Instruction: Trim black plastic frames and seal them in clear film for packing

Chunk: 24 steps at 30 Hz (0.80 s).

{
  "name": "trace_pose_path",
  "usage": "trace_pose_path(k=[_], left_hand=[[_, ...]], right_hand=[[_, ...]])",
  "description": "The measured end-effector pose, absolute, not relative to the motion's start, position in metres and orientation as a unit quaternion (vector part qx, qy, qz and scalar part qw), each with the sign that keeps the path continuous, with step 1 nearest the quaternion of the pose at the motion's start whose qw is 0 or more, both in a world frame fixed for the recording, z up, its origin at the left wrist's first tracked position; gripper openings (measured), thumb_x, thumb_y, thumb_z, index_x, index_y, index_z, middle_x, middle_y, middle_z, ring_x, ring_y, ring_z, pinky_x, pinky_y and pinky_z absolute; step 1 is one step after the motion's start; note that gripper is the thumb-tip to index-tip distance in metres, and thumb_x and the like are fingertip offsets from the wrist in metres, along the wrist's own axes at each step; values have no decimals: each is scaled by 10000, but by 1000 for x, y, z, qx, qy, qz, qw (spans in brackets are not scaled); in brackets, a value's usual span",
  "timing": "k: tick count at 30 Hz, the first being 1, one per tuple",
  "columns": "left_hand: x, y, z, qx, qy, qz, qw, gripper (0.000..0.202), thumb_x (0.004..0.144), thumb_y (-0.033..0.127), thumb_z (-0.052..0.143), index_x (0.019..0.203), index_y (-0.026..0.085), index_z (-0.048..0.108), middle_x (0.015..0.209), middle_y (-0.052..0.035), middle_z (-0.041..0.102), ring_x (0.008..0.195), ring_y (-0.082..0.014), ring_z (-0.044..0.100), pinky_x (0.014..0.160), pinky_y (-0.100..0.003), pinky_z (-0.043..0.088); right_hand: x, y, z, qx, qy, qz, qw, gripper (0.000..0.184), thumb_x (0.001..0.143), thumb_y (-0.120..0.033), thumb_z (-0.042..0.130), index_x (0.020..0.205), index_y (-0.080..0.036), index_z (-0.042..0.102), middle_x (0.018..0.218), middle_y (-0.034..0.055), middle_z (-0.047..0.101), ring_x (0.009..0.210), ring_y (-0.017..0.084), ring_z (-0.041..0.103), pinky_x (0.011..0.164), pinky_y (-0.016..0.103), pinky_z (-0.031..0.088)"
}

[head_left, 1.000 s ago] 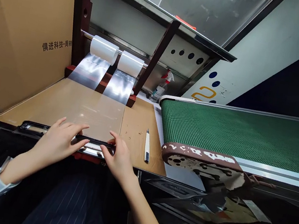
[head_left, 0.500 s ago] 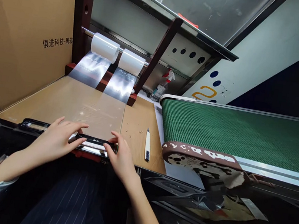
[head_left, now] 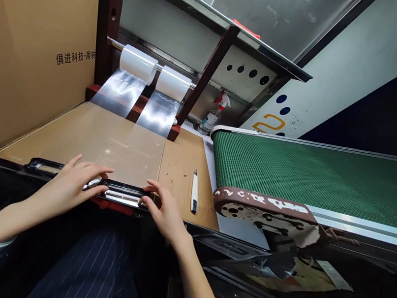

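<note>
A flat black glossy part [head_left: 123, 192] with a shiny strip lies at the near edge of the brown cardboard-covered table [head_left: 85, 132], on the end of a clear film sheet. My left hand [head_left: 69, 187] rests on its left end, fingers stretched out and spread. My right hand [head_left: 165, 209] touches its right end, fingers extended flat. Two white film rolls [head_left: 153, 75] hang on a rod at the back, and their clear film [head_left: 127, 123] runs down onto the table toward the part.
A white utility knife [head_left: 195, 193] lies to the right of my right hand. A green conveyor belt [head_left: 314, 174] runs off to the right. A large cardboard box [head_left: 28, 39] stands at left. A spray bottle [head_left: 214, 114] is behind the frame.
Both hands slid slightly apart along the black part, uncovering more of its shiny middle strip. My left arm drew back toward me.
</note>
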<state>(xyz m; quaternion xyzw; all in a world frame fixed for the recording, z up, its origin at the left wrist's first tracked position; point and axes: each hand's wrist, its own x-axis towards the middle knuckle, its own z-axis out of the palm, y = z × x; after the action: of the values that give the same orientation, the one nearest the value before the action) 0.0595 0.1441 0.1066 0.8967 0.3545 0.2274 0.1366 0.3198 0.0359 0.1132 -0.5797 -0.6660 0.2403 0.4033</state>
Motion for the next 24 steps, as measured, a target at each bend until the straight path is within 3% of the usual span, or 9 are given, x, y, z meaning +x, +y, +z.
trace_pose_path(k=[5,9,14,17,20,24], left_hand=[[56,138,93,899,335,256,116,423,924,513,491,1288,298,513,1185,-68,708,1094,-275,645,1153,-632,177],[51,127,82,896,332,282,93,468,929,486,483,1350,284,458,1313,-96,639,1250,-303,555,1160,-610,207],[34,95,41,842,363,385,109,554,909,463,506,1429,315,386,1339,-91,627,1246,-334,570,1105,-585,381],[30,70,4,832,371,383,151,449,869,427,593,1312,398,526,1228,-16,708,1124,-305,665,908,-449,598],[38,46,-23,811,384,386,214,284,887,381,569,1154,417,657,1168,26,738,1074,-271,694,878,-381,617],[54,32,-43,805,386,370,258,254,909,366,526,1096,398,695,1130,17,751,1061,-252,701,909,-362,592]], right_hand=[[315,26,102,-569,-695,183,399,383,919,-190,572,1289,-274,518,1125,53,672,1064,198,626,949,393,522],[313,21,99,-538,-705,137,442,454,891,-205,609,1324,-263,488,1198,82,635,1118,217,605,959,389,523],[326,16,89,-601,-622,37,501,325,935,-257,539,1259,-241,547,1166,100,661,1124,244,618,980,439,510],[334,16,75,-641,-581,-10,501,305,945,-263,503,1241,-218,564,1146,111,676,1096,249,633,949,447,523],[333,22,64,-647,-577,-49,496,289,948,-265,473,1206,-208,588,1130,113,688,1073,250,639,923,443,523],[326,36,61,-662,-554,-82,499,317,968,-242,384,1186,-189,608,1117,134,689,1048,262,627,924,470,486]])
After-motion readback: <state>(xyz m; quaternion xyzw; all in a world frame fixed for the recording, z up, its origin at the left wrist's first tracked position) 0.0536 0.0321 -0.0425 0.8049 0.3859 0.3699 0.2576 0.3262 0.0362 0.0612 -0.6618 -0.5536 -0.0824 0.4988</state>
